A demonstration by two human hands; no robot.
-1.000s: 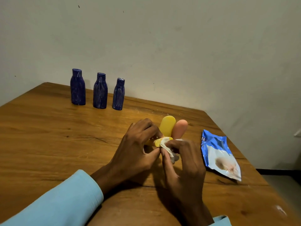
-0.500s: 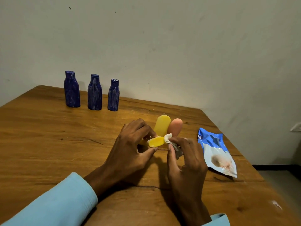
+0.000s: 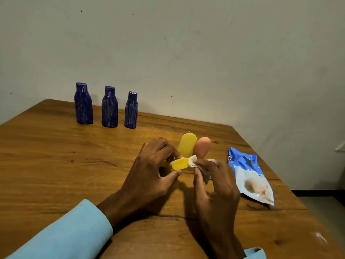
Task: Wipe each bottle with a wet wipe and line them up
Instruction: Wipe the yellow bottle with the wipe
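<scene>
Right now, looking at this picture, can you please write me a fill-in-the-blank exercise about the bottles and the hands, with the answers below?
1. ____ dark blue bottles stand upright in a row near the wall.
2. The left hand holds a ____ bottle.
3. The right hand presses a white ____ against that bottle's end.
4. The blue wipes packet lies to the ____ of both hands.

Missing words: three; yellow; wipe; right

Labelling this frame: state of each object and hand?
Three blue bottles: upright, in a row, caps on.
Yellow bottle: gripped by left hand.
Wipe: pinched by right hand, touching the yellow bottle.
Second yellow bottle: on the table.
Pink bottle: on the table.
Wipe packet: lying flat.
</scene>
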